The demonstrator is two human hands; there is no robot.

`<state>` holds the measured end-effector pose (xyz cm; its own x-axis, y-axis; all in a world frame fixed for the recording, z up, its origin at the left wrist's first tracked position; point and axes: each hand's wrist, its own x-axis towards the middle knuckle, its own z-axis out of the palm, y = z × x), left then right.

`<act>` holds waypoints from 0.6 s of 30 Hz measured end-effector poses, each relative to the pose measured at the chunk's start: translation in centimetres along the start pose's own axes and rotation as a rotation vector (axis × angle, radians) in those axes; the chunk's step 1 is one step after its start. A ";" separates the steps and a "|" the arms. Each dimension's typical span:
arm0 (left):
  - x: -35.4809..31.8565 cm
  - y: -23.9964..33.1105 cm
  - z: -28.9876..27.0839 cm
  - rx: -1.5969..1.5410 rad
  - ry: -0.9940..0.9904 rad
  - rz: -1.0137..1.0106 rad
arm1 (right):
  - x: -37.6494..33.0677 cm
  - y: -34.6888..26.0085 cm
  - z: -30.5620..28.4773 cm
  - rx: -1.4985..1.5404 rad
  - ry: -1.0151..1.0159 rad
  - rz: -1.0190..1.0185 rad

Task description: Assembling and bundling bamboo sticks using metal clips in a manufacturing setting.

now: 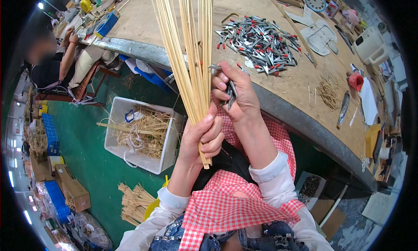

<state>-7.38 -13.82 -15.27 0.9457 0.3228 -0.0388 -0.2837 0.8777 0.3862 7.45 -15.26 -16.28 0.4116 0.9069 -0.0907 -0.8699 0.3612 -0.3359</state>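
Workshop w/ green floor [91, 151]; a big curved wooden desk [287, 83] w/ a metal rim fills the upper right. Left hand [201, 140]: grip clamped round the lower end of a bundle of thin bamboo sticks [191, 55], held upright just off the desk's near edge, stick tops fanning out past the top of frame. Right hand [235, 96] sits just beside the bundle at the desk's near edge, fingers pinched shut on a small metal spring clamp [230, 94]. Pile of like clamps w/ red tips [261, 44] lies mid-desk, near that hand. White bin [141, 135] w/ straw-like scraps stands on the floor below the desk edge; loose stick bundles [135, 201] lie near it. Another person [61, 61] sits at the desk's far left edge.
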 end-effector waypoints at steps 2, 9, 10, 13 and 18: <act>0.1 0.0 0.0 0.026 -0.012 0.007 | 0.7 -0.8 -1.4 0.024 0.009 -0.027; -0.1 0.8 0.4 0.177 0.054 0.121 | 3.4 -7.7 0.4 -0.592 0.237 -0.466; 0.0 0.8 0.4 0.226 0.064 0.120 | 4.2 -9.4 0.2 -0.765 0.242 -0.534; 0.5 0.6 0.0 0.341 0.102 0.132 | 6.5 -11.5 0.4 -1.153 0.337 -0.706; 1.0 -0.2 -1.2 0.642 0.284 0.176 | 3.7 -9.3 2.2 -2.042 0.307 -0.896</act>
<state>-6.60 -13.25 -16.46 0.7917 0.5968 -0.1304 -0.1965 0.4509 0.8707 16.42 -14.81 -11.42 0.6064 0.5656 0.5588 0.7808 -0.2907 -0.5530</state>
